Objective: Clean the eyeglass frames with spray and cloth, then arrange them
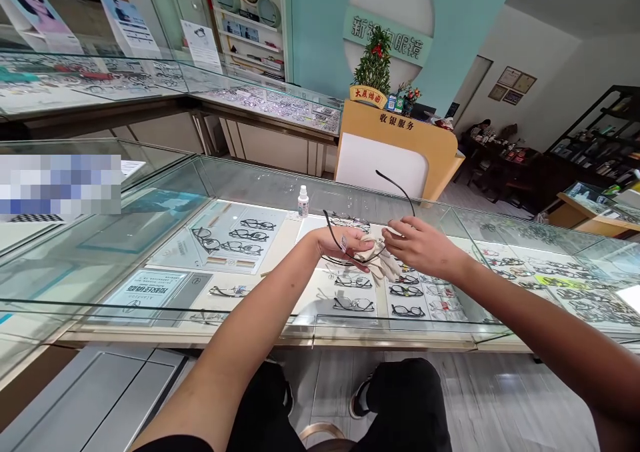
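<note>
Above the glass counter, my left hand point(345, 241) is closed on a pair of dark-framed eyeglasses and a pale, crumpled cloth point(381, 263). Both temples of the eyeglasses point(403, 191) stick up and away from me, and a small tag hangs by the left one. My right hand point(420, 247) has its fingers curled at the right side of the eyeglasses, beside the cloth. Cloth and fingers hide most of the lenses. A small white bottle point(303, 203) stands upright on the glass, left of my hands.
Under the glass of the counter point(395, 327) lie rows of eyeglasses point(353, 303) and printed display boards point(145, 292). More display cases point(270, 109) run along the back left. A wooden cashier desk point(400, 147) with a plant stands beyond. A grey cabinet point(115, 392) is at my lower left.
</note>
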Available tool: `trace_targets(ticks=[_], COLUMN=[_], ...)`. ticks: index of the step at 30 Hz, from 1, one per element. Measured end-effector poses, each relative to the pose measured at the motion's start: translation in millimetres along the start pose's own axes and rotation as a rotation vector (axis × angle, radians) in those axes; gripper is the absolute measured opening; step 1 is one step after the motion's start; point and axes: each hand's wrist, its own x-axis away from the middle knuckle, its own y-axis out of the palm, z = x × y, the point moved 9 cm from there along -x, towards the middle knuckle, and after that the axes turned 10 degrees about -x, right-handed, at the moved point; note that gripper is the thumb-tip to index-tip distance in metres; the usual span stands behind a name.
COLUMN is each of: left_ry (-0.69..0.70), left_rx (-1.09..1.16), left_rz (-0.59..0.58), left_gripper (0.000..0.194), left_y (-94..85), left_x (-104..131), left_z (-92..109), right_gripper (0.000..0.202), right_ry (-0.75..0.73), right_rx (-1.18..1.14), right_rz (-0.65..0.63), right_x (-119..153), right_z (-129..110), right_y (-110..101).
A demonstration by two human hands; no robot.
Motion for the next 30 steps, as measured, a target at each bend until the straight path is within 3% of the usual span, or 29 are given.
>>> trace_targets(ticks=[2,3,6,9,11,13,16,19,23,30], left_ry=[-0.101,-0.116,-0.017,0.086,0.12,0.12,0.092,0.063,0.049,0.053], left_rx=[-0.043,-0.043,0.035,0.088,0.09,0.08,0.049,0.03,0.07,0.285], left_rz=[-0.168,-0.187,-0.009,0.159,0.224,0.26,0.288,0.332,0.378,0.412], left_gripper=[0.039,0.041,0.043,0.046,0.049,0.052,0.055,0.055,0.052,0.045], left_y=[14.6,16.3,1.3,-11.8,-15.1,-15.8,-15.6,-19.0,-24.6,-26.9], left_x=[-2,-4,-10,-8,-5,-5,-7,-9,-12,-19], left_z=[-10,-11,0,14,20,21,17,9,0,-8], right_gripper=[0.026,0.027,0.03,0.024,0.021,0.029,0.039,0.041,0.046,0.041], right_ry=[0.021,0.043,0.211,0.625,0.94,1.13,1.166,1.125,1.106,1.12], right_rx=[-0.04,-0.064,-0.149,-0.29,-0.53,-0.962,-1.592,-1.827,-1.87,-1.653], right_rz=[0.025,0.054,0.214,0.484,0.664,0.783,0.896,0.999,1.041,1.028], right_x=[2,4,15,37,54,54,29,15,20,39], right_z=[2,5,20,53,72,79,73,70,72,80], right_y=[4,5,7,15,38,79,131,153,162,158])
